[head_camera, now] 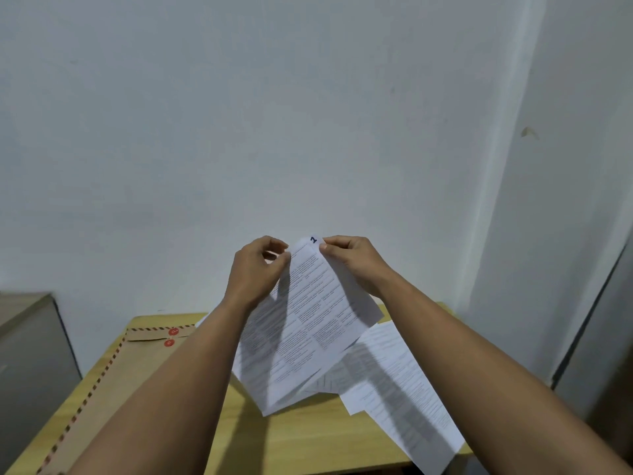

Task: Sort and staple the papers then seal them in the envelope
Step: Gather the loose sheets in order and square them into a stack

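Observation:
I hold a small sheaf of printed papers (308, 323) up above the table, tilted, with a handwritten number at the top corner. My left hand (255, 269) pinches the top left edge of the sheets. My right hand (349, 258) pinches the top right corner beside the number. More printed sheets (404, 382) lie spread on the table under my right forearm. A brown envelope (113, 378) with a red-striped border and two red string buttons lies flat at the left of the table, partly hidden by my left forearm. No stapler is in view.
The wooden table (308, 440) stands against a plain white wall (274, 114). A grey cabinet (30, 347) stands to the left of the table, and a dark upright edge (589, 330) shows at the right.

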A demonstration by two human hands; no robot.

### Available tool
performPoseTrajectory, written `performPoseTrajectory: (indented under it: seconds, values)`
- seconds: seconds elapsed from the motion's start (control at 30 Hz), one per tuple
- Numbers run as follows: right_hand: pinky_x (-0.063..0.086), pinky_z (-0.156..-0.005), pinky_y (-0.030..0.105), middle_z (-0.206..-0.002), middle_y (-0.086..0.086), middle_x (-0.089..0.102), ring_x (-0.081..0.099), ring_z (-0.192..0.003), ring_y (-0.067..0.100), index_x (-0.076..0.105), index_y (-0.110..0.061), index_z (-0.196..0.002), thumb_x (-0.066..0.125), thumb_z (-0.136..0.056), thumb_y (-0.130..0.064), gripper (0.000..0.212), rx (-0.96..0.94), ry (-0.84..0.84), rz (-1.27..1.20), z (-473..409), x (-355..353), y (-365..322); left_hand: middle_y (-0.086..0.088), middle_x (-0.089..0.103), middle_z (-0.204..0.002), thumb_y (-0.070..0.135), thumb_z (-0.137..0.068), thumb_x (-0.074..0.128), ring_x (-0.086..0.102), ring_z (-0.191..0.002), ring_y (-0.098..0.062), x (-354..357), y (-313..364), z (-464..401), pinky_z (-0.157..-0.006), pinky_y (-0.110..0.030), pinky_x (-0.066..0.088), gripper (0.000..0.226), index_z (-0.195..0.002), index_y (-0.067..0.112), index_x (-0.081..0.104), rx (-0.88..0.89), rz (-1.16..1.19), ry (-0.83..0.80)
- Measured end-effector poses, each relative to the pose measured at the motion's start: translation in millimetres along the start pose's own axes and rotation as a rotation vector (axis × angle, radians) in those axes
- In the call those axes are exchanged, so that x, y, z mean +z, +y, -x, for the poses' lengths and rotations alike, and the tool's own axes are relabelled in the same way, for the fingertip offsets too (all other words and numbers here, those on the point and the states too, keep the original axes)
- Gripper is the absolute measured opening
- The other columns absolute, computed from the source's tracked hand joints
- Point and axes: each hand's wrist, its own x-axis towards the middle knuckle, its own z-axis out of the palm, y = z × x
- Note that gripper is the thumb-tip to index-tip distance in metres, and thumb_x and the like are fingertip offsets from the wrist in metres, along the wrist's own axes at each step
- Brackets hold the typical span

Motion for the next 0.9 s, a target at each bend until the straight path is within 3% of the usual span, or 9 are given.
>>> performPoseTrajectory:
  seconds: [0.1, 0.23, 0.33, 0.43, 0.5, 0.6, 0.7, 0.8, 0.9]
  values:
    - [0.056, -0.104, 0.041, -0.116, 0.002, 0.079, 0.073, -0.114, 0.022, 0.077, -0.013, -0.121, 0.078, -0.093, -0.025, 0.030, 0.040, -0.018, -0.041, -1.1, -5.1, -3.3, 0.017, 0.069, -0.107, 0.037, -0.092, 0.069, 0.064, -0.099, 0.002, -1.7, -1.5, -1.3, -0.078, -0.021, 0.049, 0.025, -0.116, 0.033, 0.066, -0.014, 0.026, -0.084]
    - [0.063, -0.081, 0.033, -0.111, 0.010, 0.080, 0.078, -0.099, 0.024, 0.075, -0.008, -0.121, 0.073, -0.097, -0.019, 0.026, 0.073, -0.066, -0.079, 1.0, -13.1, -11.1, 0.003, 0.076, -0.087, 0.034, -0.095, 0.064, 0.070, -0.085, -0.015, -0.9, 0.0, -3.0, -0.072, -0.029, 0.051, 0.018, -0.112, 0.029, 0.070, -0.076, 0.037, -0.218]
    - [0.063, -0.072, 0.029, -0.108, 0.012, 0.080, 0.078, -0.088, 0.023, 0.077, -0.009, -0.118, 0.070, -0.099, -0.015, 0.021, 0.063, -0.050, -0.029, 3.0, -20.2, -11.9, -0.008, 0.072, -0.075, 0.029, -0.094, 0.066, 0.063, -0.067, -0.016, 1.9, 0.6, -6.7, -0.068, -0.032, 0.049, 0.012, -0.104, 0.029, 0.073, -0.067, 0.021, -0.272]
    - [0.064, -0.083, 0.039, -0.111, 0.012, 0.080, 0.078, -0.096, 0.027, 0.076, -0.018, -0.120, 0.074, -0.094, -0.013, 0.027, 0.081, -0.095, 0.043, 1.4, -32.8, -7.4, -0.009, 0.059, -0.062, 0.025, -0.093, 0.065, 0.049, -0.056, -0.011, 6.0, 1.1, -11.8, -0.063, -0.030, 0.043, 0.012, -0.102, 0.030, 0.072, -0.089, -0.003, -0.237]
    - [0.063, -0.088, 0.044, -0.111, 0.011, 0.080, 0.077, -0.101, 0.030, 0.074, -0.020, -0.123, 0.075, -0.092, -0.010, 0.033, 0.120, -0.131, 0.094, 1.4, -41.4, -1.5, -0.006, 0.062, -0.061, 0.023, -0.093, 0.064, 0.053, -0.054, -0.010, 9.4, 1.9, -11.9, -0.064, -0.028, 0.046, 0.015, -0.106, 0.028, 0.071, -0.100, -0.027, -0.204]
    - [0.060, -0.096, 0.046, -0.108, 0.014, 0.080, 0.076, -0.104, 0.033, 0.073, -0.017, -0.124, 0.073, -0.091, -0.005, 0.035, 0.124, -0.106, 0.128, 4.7, -50.3, 12.5, -0.003, 0.076, -0.077, 0.024, -0.092, 0.064, 0.069, -0.069, -0.008, 13.4, 1.8, -7.5, -0.071, -0.026, 0.052, 0.021, -0.112, 0.027, 0.071, -0.143, -0.033, -0.237]
    - [0.061, -0.094, 0.041, -0.105, 0.010, 0.081, 0.079, -0.098, 0.026, 0.075, -0.017, -0.122, 0.071, -0.092, -0.001, 0.034, 0.116, -0.040, 0.122, 8.9, -54.5, 28.7, 0.006, 0.078, -0.093, 0.022, -0.091, 0.063, 0.074, -0.086, -0.010, 20.5, -2.6, -0.9, -0.081, -0.029, 0.056, 0.031, -0.120, 0.029, 0.072, -0.169, -0.004, -0.365]
    - [0.061, -0.094, 0.039, -0.104, 0.012, 0.081, 0.078, -0.098, 0.029, 0.076, -0.016, -0.121, 0.070, -0.091, 0.002, 0.035, 0.137, -0.020, 0.124, 13.7, -56.9, 48.2, 0.011, 0.077, -0.091, 0.010, -0.094, 0.057, 0.072, -0.080, 0.001, 34.4, -12.4, 8.4, -0.077, -0.022, 0.052, 0.043, -0.129, 0.031, 0.069, -0.143, 0.005, -0.446]
    - [0.061, -0.094, 0.040, -0.101, 0.014, 0.080, 0.078, -0.095, 0.029, 0.077, -0.015, -0.120, 0.071, -0.090, 0.002, 0.035, 0.186, -0.015, 0.142, 19.9, -57.4, 77.0, 0.014, 0.076, -0.093, 0.004, -0.095, 0.052, 0.070, -0.087, 0.002, 53.2, -29.4, 20.2, -0.089, -0.026, 0.055, 0.048, -0.136, 0.026, 0.065, -0.160, 0.000, -0.480]
